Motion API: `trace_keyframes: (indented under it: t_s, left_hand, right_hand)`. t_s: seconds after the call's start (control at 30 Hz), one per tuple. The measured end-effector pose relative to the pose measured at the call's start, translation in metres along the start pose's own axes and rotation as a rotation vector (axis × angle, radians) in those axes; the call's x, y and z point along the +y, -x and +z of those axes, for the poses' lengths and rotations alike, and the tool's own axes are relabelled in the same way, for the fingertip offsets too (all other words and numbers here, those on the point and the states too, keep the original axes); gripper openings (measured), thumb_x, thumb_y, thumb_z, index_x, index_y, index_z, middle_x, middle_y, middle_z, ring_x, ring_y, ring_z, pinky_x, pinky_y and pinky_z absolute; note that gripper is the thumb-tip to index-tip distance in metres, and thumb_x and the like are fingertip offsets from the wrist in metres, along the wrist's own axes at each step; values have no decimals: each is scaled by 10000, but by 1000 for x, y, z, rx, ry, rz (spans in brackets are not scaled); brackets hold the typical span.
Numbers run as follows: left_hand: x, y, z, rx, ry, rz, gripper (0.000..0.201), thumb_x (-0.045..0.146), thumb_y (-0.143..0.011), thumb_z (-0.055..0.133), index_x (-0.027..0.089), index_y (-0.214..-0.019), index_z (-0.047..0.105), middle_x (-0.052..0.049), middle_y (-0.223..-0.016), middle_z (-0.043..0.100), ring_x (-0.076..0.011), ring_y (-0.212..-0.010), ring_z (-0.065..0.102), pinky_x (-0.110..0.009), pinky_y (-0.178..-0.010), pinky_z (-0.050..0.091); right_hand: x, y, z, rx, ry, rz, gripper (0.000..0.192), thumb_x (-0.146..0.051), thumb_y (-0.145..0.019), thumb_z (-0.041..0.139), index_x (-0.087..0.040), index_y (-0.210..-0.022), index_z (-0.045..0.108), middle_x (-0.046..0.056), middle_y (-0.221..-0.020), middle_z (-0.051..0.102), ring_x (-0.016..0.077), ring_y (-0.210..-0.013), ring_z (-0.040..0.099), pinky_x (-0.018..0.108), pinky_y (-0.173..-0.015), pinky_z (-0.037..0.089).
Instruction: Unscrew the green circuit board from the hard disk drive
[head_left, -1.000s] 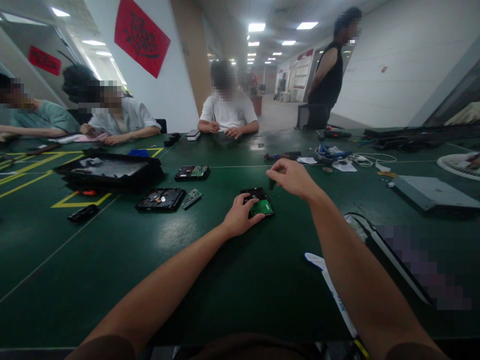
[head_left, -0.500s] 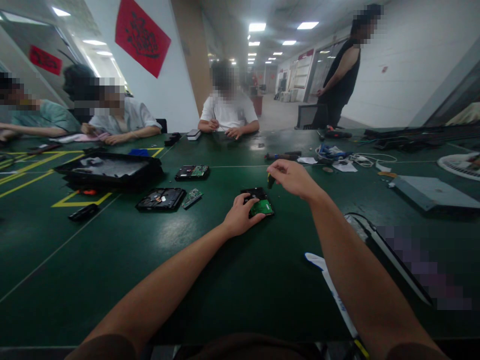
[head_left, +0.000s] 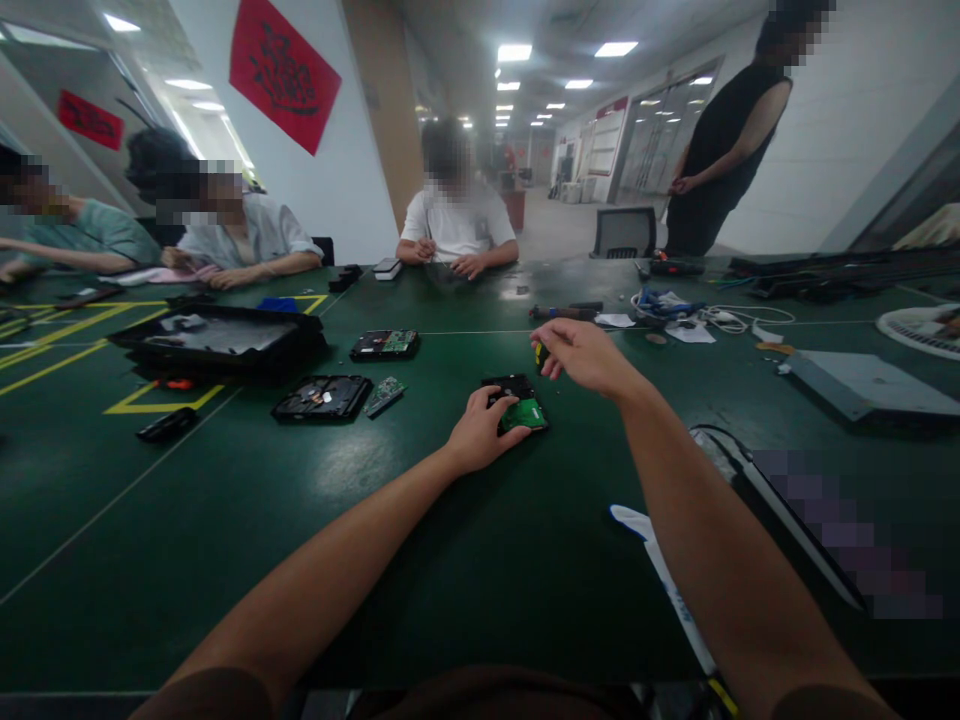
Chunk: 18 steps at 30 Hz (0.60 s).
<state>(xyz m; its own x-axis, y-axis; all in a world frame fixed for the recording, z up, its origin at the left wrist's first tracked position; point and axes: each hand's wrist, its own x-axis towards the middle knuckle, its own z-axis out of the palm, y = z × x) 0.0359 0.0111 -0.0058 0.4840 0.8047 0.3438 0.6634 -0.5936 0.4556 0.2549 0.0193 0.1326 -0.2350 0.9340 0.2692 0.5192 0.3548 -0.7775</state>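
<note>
A hard drive [head_left: 529,413] with a green circuit board facing up lies on the dark green table. My left hand [head_left: 480,432] grips it along the left and near edges, fingers and thumb curved over it. Just beyond its right side, my right hand [head_left: 589,358] pinches a small screwdriver [head_left: 541,352] with a yellow-and-black handle; its shaft is too small to make out. To the left lie another hard drive [head_left: 390,344], a black drive casing [head_left: 322,398] and a loose circuit board [head_left: 385,396].
Black trays [head_left: 217,345] are stacked at left. Beyond my right hand lie a dark-handled tool [head_left: 566,311] and tangled cables [head_left: 720,318]. A grey metal box [head_left: 874,385] stands at right. Co-workers sit across the table; another person [head_left: 731,150] stands at the back right.
The fingers of my right hand have shifted around the screwdriver, and more of its yellow shows. My left hand and the hard drive stay put. The standing person has moved right.
</note>
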Motion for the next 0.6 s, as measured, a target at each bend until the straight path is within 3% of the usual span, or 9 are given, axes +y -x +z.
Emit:
trace_keyframes:
  t_s: [0.1, 0.23, 0.33, 0.5, 0.6]
  left_hand:
    - [1, 0, -1, -2, 7, -2, 607, 577, -907, 683, 257, -1413, 586, -152, -1503, 415, -380, -1449, 377, -570, -1175, 397]
    - [2, 0, -2, -2, 13, -5, 598, 576, -910, 677, 257, -1408, 589, -147, -1500, 421, -378, -1443, 384, -573, -1178, 394]
    - [2, 0, -1, 1, -3, -1, 608, 576, -912, 674, 247, -1415, 586, -145, -1494, 423, -369, -1439, 390, -551, -1194, 381]
    - [0, 0, 0, 5, -4, 3, 607, 574, -908, 680, 255, -1416, 584, -143, -1495, 422, -370, -1442, 385, -557, -1182, 395]
    - [0, 0, 0, 7, 5, 4, 608, 576, -909, 680, 257, -1417, 583, -145, -1497, 420, -372, -1443, 383, -564, -1177, 397]
  right_hand:
    - [2, -1, -2, 12, 55, -18, 318, -400, -1036, 480, -199, -1152, 697, 43, -744, 715, 166, -615, 658, 286, -602, 515]
    - [2, -2, -3, 105, 182, -51, 271, -447, -948, 627, -198, -976, 729, 69, -920, 753, 190, -755, 667, 313, -687, 507]
    - [1, -2, -2, 145, 206, -8, 261, -447, -901, 684, -187, -896, 710, 82, -907, 751, 200, -753, 666, 328, -696, 506]
    - [-4, 1, -2, 76, 151, -9, 258, -419, -983, 576, -198, -927, 698, 55, -920, 753, 129, -550, 606, 301, -588, 476]
    - [-2, 1, -2, 16, 91, -30, 310, -435, -1022, 520, -200, -959, 710, 45, -812, 731, 134, -551, 616, 283, -567, 472]
